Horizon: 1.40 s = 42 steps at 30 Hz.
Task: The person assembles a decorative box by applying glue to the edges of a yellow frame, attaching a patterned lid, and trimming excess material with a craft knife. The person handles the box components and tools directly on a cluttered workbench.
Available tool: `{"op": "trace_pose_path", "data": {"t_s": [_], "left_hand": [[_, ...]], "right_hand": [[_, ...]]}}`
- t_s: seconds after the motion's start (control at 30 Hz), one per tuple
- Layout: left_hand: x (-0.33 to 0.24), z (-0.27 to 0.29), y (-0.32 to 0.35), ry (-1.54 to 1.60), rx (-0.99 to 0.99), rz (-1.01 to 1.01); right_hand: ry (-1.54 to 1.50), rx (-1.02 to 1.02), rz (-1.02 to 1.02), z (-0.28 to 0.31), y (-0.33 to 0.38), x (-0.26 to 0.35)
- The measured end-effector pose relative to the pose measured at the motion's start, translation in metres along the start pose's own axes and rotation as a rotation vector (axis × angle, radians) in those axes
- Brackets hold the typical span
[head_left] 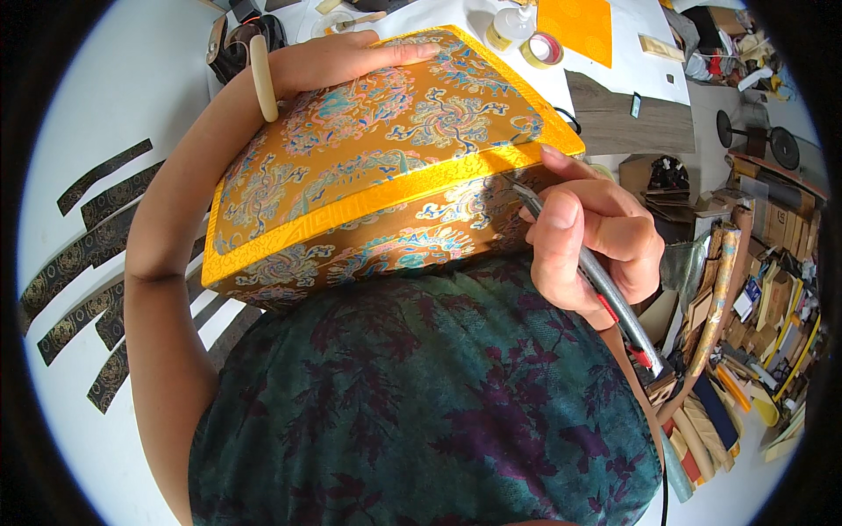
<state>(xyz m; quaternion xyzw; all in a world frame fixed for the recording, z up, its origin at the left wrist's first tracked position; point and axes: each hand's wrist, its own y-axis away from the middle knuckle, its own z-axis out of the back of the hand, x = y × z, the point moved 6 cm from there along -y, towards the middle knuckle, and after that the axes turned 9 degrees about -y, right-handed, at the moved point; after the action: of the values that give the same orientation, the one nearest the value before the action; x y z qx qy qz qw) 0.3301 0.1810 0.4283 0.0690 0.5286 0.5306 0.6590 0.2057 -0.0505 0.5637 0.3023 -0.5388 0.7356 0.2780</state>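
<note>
A box [351, 149] covered in gold brocade with blue, pink and white floral medallions leans against my front, tilted. Bright yellow patterned trim [386, 200] runs along the edges of its top. At the far left edge my left hand [338, 61] grips the box, thumb flat on top and fingers partly hidden over the edge; a pale bangle [263, 79] circles that wrist. My right hand [601, 228] is closed around a slim grey craft knife [601, 285] with red parts. Its narrow tip is at the trim near the box's right front corner, and my thumb and fingers touch or nearly touch that corner.
Dark patterned strips [96, 237] lie on the white surface at left. Beyond the box are a clear bottle [509, 28], a tape roll [542, 50] and a yellow cloth sheet [574, 31]. A grey board [627, 118] lies at right; rolls and scraps [728, 351] crowd the floor.
</note>
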Motion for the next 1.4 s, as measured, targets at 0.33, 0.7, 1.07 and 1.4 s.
{"op": "trace_pose_path", "data": {"t_s": [0.33,0.7,1.07,1.4], "left_hand": [[0.011,0.000,-0.012,-0.015,-0.016,-0.057],[0.016,-0.002,-0.017,0.030,-0.027,-0.108],[0.002,0.002,-0.006,-0.020,-0.042,-0.079],[0.017,0.001,-0.015,-0.020,-0.060,-0.115]], "right_hand": [[0.019,-0.006,-0.007,-0.001,-0.001,-0.001],[-0.047,-0.111,0.072,-0.001,-0.003,-0.008],[0.015,0.022,-0.031,-0.001,0.000,-0.007],[0.014,0.028,-0.038,-0.001,0.002,-0.008]]}}
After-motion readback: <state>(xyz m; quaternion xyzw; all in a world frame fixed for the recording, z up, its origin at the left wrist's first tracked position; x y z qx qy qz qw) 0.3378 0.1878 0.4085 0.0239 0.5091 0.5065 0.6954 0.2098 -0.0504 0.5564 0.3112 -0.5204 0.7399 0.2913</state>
